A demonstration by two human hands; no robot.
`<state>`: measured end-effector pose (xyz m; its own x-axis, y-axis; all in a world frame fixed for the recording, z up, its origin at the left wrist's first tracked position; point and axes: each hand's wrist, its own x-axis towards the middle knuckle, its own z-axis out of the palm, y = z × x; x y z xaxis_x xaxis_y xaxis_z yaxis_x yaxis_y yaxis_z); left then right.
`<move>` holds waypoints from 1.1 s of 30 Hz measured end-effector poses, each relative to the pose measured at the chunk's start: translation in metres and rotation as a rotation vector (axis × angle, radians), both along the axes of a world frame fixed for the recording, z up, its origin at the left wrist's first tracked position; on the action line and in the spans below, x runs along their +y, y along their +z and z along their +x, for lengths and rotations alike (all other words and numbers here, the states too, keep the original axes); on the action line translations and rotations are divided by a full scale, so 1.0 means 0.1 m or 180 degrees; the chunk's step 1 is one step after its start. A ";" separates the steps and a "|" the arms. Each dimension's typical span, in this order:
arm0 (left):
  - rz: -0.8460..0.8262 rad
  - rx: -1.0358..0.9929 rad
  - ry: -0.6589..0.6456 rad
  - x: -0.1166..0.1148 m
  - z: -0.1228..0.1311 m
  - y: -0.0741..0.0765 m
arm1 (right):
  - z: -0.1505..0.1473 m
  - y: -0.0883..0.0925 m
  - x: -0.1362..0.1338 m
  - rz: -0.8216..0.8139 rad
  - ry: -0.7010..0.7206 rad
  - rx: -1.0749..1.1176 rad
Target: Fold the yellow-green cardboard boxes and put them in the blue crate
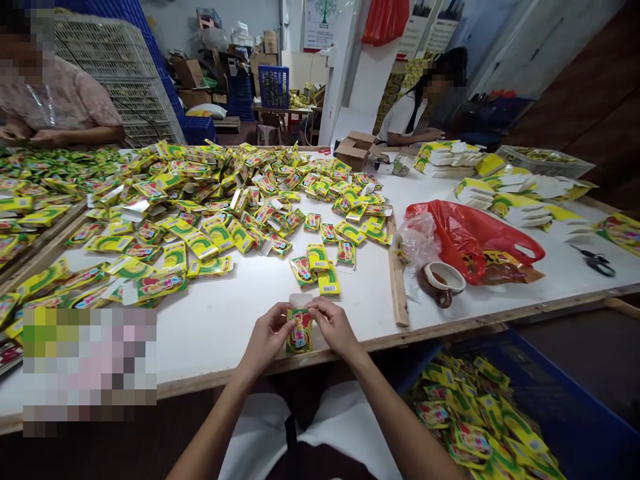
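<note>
Forearms [219,415], two, at worktop's [215,327] near edge. Small printed carton [300,333], flap [301,299] open: grasped by fingers of left hand [270,335] and right hand [336,327]; overtight pinch might crease it.

The fingertips of the left hand [267,339] and right hand [339,328] cover the upper side edges of the small box [299,332]. Blurring conceals part of the near-left area of the desk [215,333], and the wording on the wall poster [320,30] is too small to read. The bottom edge crops the blue crate [560,383]; the left edge crops one seated co-worker [83,100].
</note>
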<state>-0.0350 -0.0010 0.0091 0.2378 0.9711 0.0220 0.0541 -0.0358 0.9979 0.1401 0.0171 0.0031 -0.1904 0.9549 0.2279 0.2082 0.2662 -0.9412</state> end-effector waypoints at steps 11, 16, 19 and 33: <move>0.0277 0.0051 0.0542 -0.06 0.04 0.07 | -0.13 0.15 -0.08 0.0270 -0.0062 0.0049; -0.0004 -0.0038 0.0783 -0.01 0.09 0.06 | -0.18 0.17 -0.02 0.0066 -0.0238 -0.0069; -0.0044 -0.0046 0.0875 0.01 0.09 0.05 | -0.18 0.18 0.00 -0.0014 -0.0271 -0.0050; -0.0038 0.0034 0.0791 -0.14 -0.04 -0.03 | 0.93 0.72 -0.42 -0.0120 -0.0792 -0.1500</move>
<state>-0.0394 -0.0146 0.0060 -0.0084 0.9999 0.0091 0.0702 -0.0085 0.9975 0.2334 -0.0253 0.0753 -0.0307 0.9901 0.1370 0.6631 0.1227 -0.7384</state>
